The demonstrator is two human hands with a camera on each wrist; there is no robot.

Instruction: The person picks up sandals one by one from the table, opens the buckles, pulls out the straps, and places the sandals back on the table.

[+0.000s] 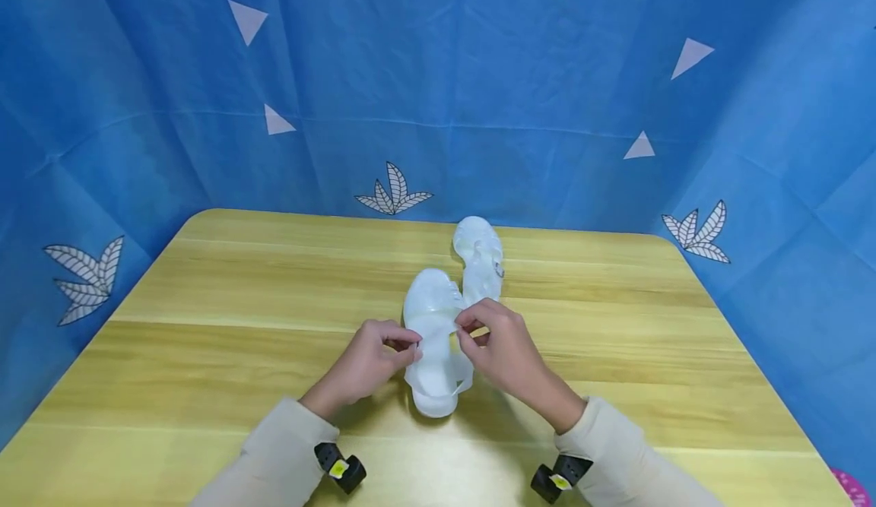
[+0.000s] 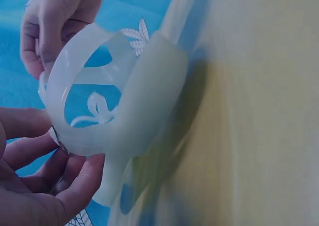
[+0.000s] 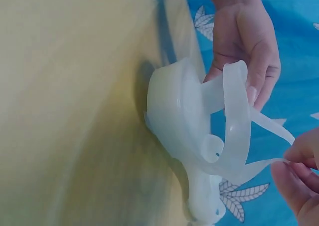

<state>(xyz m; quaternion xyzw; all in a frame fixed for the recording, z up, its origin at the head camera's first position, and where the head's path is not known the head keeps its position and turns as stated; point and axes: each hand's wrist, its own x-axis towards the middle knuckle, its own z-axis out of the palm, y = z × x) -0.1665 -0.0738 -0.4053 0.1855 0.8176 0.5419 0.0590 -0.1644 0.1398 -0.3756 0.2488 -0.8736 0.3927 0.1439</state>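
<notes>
A white translucent jelly sandal (image 1: 431,385) stands sole down on the table, its toe pointing away from me. My left hand (image 1: 376,355) pinches the ankle strap on the sandal's left side, where a small metal buckle (image 2: 60,139) shows between the fingers in the left wrist view. On the other side my right hand (image 1: 503,340) pinches the thin strap (image 3: 261,165) between thumb and fingertips, drawing it outward. The heel strap (image 3: 237,121) arches up behind the footbed. A second matching sandal (image 1: 479,245) lies just beyond, to the right of the first one's toe.
The wood-grain table (image 1: 239,286) runs back to a blue curtain (image 1: 534,51) printed with leaves and triangles. Both wrists carry black strapped cameras (image 1: 342,469). Something pink (image 1: 851,486) shows past the table's right front corner.
</notes>
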